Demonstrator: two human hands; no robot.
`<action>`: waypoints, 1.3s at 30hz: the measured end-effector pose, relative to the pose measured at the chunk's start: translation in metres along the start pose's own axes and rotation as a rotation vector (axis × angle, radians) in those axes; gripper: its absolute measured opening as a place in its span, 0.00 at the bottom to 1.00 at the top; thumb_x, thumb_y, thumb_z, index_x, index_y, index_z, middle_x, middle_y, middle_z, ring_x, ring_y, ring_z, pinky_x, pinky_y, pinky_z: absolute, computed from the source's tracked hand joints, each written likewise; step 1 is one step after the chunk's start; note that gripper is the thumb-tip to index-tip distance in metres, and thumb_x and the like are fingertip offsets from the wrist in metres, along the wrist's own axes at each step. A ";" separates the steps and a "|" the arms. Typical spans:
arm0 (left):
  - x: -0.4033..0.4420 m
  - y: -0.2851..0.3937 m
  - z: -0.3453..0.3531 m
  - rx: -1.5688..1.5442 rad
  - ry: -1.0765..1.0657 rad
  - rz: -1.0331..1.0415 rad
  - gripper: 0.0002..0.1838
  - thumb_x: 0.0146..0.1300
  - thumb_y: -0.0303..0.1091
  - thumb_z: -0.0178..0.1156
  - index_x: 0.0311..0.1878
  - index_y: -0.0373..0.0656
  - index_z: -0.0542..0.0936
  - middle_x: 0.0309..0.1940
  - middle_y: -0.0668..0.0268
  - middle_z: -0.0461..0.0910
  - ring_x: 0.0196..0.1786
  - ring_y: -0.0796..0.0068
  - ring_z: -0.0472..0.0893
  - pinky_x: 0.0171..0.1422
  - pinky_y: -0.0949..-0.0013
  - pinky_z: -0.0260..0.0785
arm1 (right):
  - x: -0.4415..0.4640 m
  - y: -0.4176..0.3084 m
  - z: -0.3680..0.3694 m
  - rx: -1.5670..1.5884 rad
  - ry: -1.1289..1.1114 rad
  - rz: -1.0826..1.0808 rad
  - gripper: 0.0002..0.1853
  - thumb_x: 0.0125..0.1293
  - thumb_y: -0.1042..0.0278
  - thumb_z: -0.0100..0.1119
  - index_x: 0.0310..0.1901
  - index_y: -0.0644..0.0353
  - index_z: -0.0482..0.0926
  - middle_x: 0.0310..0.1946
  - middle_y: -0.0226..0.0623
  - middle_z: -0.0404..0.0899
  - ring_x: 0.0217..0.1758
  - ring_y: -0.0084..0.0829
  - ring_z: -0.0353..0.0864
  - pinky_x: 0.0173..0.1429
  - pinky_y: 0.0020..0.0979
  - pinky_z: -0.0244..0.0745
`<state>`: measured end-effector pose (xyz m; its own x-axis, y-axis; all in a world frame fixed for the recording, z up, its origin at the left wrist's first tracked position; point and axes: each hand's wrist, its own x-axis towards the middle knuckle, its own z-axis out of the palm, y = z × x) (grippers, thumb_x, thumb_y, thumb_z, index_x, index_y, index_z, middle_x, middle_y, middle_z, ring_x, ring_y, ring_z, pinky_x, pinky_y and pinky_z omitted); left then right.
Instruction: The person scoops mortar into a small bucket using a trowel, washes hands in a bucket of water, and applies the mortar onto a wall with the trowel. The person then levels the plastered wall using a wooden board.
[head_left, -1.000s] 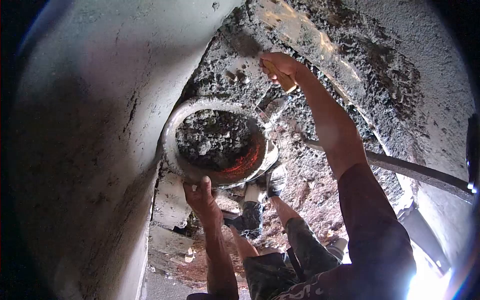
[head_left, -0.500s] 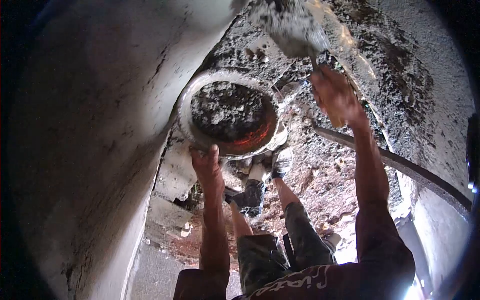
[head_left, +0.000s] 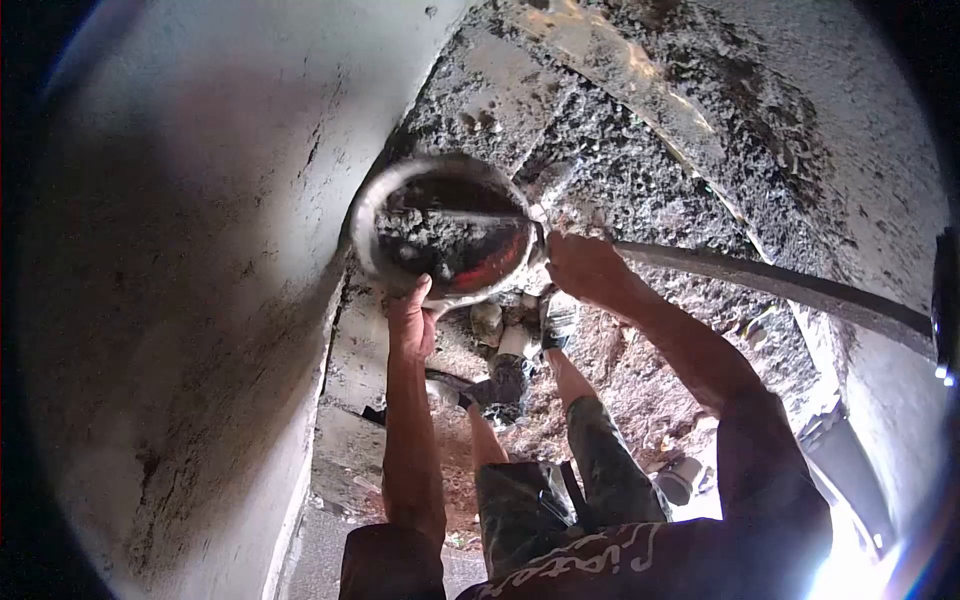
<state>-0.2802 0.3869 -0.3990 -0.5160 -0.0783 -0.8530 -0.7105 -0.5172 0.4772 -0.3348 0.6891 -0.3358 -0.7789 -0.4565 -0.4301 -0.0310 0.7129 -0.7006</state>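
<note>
A round bucket (head_left: 368,225) with a pale, mortar-crusted rim holds grey wet mortar (head_left: 425,240), and a reddish patch shows on its inner wall. My left hand (head_left: 410,322) is closed on the near rim, thumb on top. My right hand (head_left: 590,268) is closed round the handle of a trowel (head_left: 475,217). The trowel's blade reaches into the bucket from the right, lying across the mortar, seen nearly edge-on and partly blurred. The handle itself is mostly hidden by my fingers.
A plastered wall (head_left: 200,300) rises close on the left. Behind the bucket lies a rough, mortar-splashed surface (head_left: 630,150). A long bar (head_left: 790,285) crosses on the right, behind my right hand. My legs and feet (head_left: 560,320) are below, on rubble-strewn ground.
My right hand has come down and left from the upper right, bringing the trowel into the bucket. The bucket now appears slightly tilted, with my left hand still on its rim.
</note>
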 end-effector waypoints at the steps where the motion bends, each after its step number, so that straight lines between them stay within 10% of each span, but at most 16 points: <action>1: -0.021 0.012 0.027 0.070 0.031 0.081 0.27 0.56 0.29 0.61 0.60 0.44 0.65 0.51 0.64 0.70 0.50 0.66 0.74 0.51 0.52 0.72 | -0.004 -0.005 0.000 -0.210 -0.076 0.055 0.12 0.65 0.66 0.49 0.42 0.67 0.66 0.23 0.43 0.72 0.17 0.33 0.74 0.18 0.33 0.73; 5: -0.009 -0.004 0.011 0.023 0.044 0.030 0.27 0.53 0.23 0.57 0.59 0.44 0.66 0.51 0.63 0.71 0.51 0.62 0.75 0.53 0.50 0.73 | -0.037 -0.014 0.031 0.471 0.078 0.205 0.11 0.65 0.65 0.49 0.41 0.66 0.66 0.26 0.41 0.73 0.22 0.36 0.76 0.21 0.37 0.74; 8: -0.020 -0.008 0.017 -0.119 -0.016 0.018 0.26 0.51 0.20 0.56 0.56 0.41 0.68 0.49 0.60 0.72 0.49 0.60 0.77 0.53 0.50 0.74 | -0.030 -0.007 0.009 -0.170 -0.101 0.215 0.12 0.65 0.64 0.48 0.40 0.66 0.66 0.22 0.45 0.73 0.23 0.39 0.78 0.21 0.36 0.74; 11: -0.029 -0.020 0.012 -0.100 -0.033 0.106 0.23 0.49 0.19 0.54 0.52 0.37 0.69 0.43 0.58 0.75 0.45 0.57 0.79 0.53 0.49 0.74 | -0.054 -0.046 0.025 0.032 0.295 -0.041 0.13 0.65 0.63 0.49 0.41 0.67 0.67 0.22 0.46 0.73 0.20 0.37 0.77 0.20 0.36 0.73; 15: -0.008 -0.034 -0.017 -0.254 0.005 0.092 0.14 0.50 0.20 0.51 0.43 0.30 0.71 0.40 0.53 0.77 0.42 0.56 0.80 0.52 0.50 0.75 | -0.105 -0.060 0.051 0.202 0.292 0.113 0.16 0.66 0.59 0.50 0.44 0.66 0.67 0.24 0.42 0.74 0.20 0.32 0.75 0.20 0.30 0.75; 16: -0.007 -0.031 -0.025 -0.293 -0.007 0.042 0.14 0.50 0.20 0.50 0.42 0.30 0.72 0.40 0.53 0.77 0.42 0.56 0.80 0.51 0.51 0.75 | -0.121 -0.087 0.031 0.430 0.269 0.427 0.17 0.67 0.58 0.50 0.45 0.66 0.67 0.26 0.39 0.74 0.21 0.28 0.74 0.19 0.26 0.74; 18: -0.029 -0.026 -0.032 -0.351 -0.041 0.002 0.13 0.50 0.19 0.49 0.42 0.28 0.72 0.41 0.51 0.77 0.41 0.56 0.80 0.51 0.53 0.76 | -0.177 -0.008 0.099 -0.273 0.161 0.410 0.20 0.66 0.56 0.51 0.47 0.67 0.67 0.32 0.41 0.78 0.25 0.26 0.77 0.19 0.24 0.72; 20: -0.061 -0.024 -0.047 -0.277 -0.069 0.086 0.14 0.51 0.20 0.48 0.43 0.25 0.72 0.41 0.50 0.77 0.41 0.55 0.80 0.51 0.55 0.76 | -0.242 -0.001 0.123 0.496 0.707 0.382 0.18 0.65 0.58 0.53 0.43 0.68 0.69 0.26 0.38 0.75 0.22 0.24 0.72 0.21 0.27 0.70; 21: -0.076 -0.024 -0.061 -0.228 -0.020 0.097 0.16 0.49 0.20 0.49 0.43 0.25 0.72 0.40 0.50 0.78 0.40 0.55 0.80 0.51 0.54 0.76 | -0.272 -0.002 0.117 0.318 0.503 0.733 0.16 0.65 0.60 0.53 0.44 0.66 0.70 0.26 0.37 0.76 0.19 0.23 0.69 0.22 0.27 0.69; 24: -0.134 -0.024 -0.114 -0.056 -0.008 0.056 0.22 0.44 0.22 0.52 0.47 0.29 0.71 0.43 0.53 0.77 0.40 0.59 0.80 0.50 0.54 0.75 | -0.348 -0.065 0.093 -0.238 0.409 0.508 0.10 0.63 0.68 0.53 0.42 0.65 0.69 0.21 0.36 0.73 0.18 0.27 0.67 0.21 0.33 0.65; 27: -0.203 -0.016 -0.150 0.303 0.165 0.122 0.22 0.41 0.24 0.56 0.45 0.45 0.72 0.35 0.69 0.73 0.35 0.70 0.75 0.37 0.63 0.74 | -0.326 -0.219 0.004 0.007 0.119 0.516 0.09 0.64 0.72 0.49 0.45 0.65 0.70 0.29 0.48 0.76 0.24 0.39 0.77 0.29 0.42 0.74; 31: -0.281 -0.006 -0.171 0.599 0.163 0.143 0.26 0.42 0.25 0.56 0.50 0.44 0.69 0.34 0.71 0.71 0.31 0.80 0.70 0.23 0.76 0.66 | -0.279 -0.245 0.124 -0.139 -0.127 0.203 0.05 0.57 0.69 0.52 0.32 0.58 0.77 0.25 0.39 0.75 0.26 0.34 0.79 0.28 0.34 0.74; 32: -0.295 -0.009 -0.187 0.666 0.147 0.183 0.25 0.43 0.25 0.55 0.51 0.41 0.70 0.32 0.71 0.70 0.31 0.78 0.69 0.29 0.71 0.67 | -0.245 -0.196 0.238 0.178 -0.201 0.056 0.07 0.54 0.66 0.56 0.28 0.58 0.79 0.25 0.36 0.77 0.26 0.32 0.79 0.25 0.30 0.75; 33: -0.305 -0.008 -0.206 0.683 0.120 0.182 0.25 0.43 0.25 0.55 0.51 0.41 0.70 0.32 0.71 0.70 0.31 0.78 0.69 0.29 0.71 0.67 | -0.195 -0.229 0.247 -0.423 -0.502 -0.313 0.06 0.50 0.65 0.60 0.24 0.58 0.80 0.25 0.36 0.79 0.23 0.32 0.78 0.23 0.33 0.74; 34: -0.312 -0.006 -0.227 0.741 0.025 0.225 0.25 0.43 0.25 0.55 0.50 0.39 0.70 0.33 0.69 0.71 0.32 0.75 0.70 0.34 0.69 0.67 | -0.172 -0.243 0.282 -0.267 -0.484 -0.352 0.06 0.46 0.66 0.62 0.22 0.58 0.80 0.25 0.36 0.81 0.23 0.35 0.78 0.22 0.39 0.72; 39: -0.328 0.000 -0.294 0.623 -0.125 0.094 0.23 0.42 0.26 0.55 0.47 0.35 0.73 0.46 0.63 0.74 0.47 0.67 0.73 0.54 0.64 0.65 | -0.198 -0.309 0.269 0.124 -0.342 0.162 0.12 0.57 0.58 0.53 0.36 0.56 0.79 0.33 0.38 0.81 0.36 0.39 0.81 0.30 0.42 0.75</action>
<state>0.0296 0.1621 -0.1808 -0.6148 0.0200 -0.7884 -0.7850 0.0817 0.6141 -0.0027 0.4158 -0.1876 -0.5137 -0.5091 -0.6906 0.1670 0.7302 -0.6625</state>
